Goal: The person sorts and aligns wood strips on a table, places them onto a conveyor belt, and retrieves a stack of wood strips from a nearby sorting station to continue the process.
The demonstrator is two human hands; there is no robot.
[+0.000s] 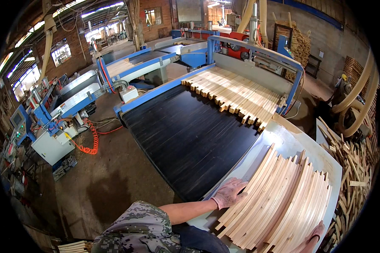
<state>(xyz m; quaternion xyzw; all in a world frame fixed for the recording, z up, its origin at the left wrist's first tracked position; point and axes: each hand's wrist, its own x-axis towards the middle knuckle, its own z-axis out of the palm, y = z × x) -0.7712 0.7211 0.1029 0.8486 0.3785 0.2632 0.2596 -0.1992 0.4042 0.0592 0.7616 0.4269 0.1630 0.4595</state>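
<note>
A row of long pale wooden strips (pixel 278 198) lies side by side on a light metal table (pixel 329 158), their ends uneven. My left hand (pixel 230 193), in a pinkish work glove, rests at the left edge of the row with its fingers stretched out against the outermost strip. At the lower right edge of the same row is my right hand (pixel 316 232), partly cut off by the picture's dark rim; its visible fingers lie along the side of the strips and look extended. Neither hand is wrapped around a strip.
Left of the table runs a wide black conveyor belt (pixel 185 135), with more wooden strips (pixel 236 92) across its far end under a blue frame (pixel 257 44). Loose offcuts (pixel 352 181) pile up at right. A machine with a control panel (pixel 19 122) and an orange coiled hose (pixel 90 143) stand left.
</note>
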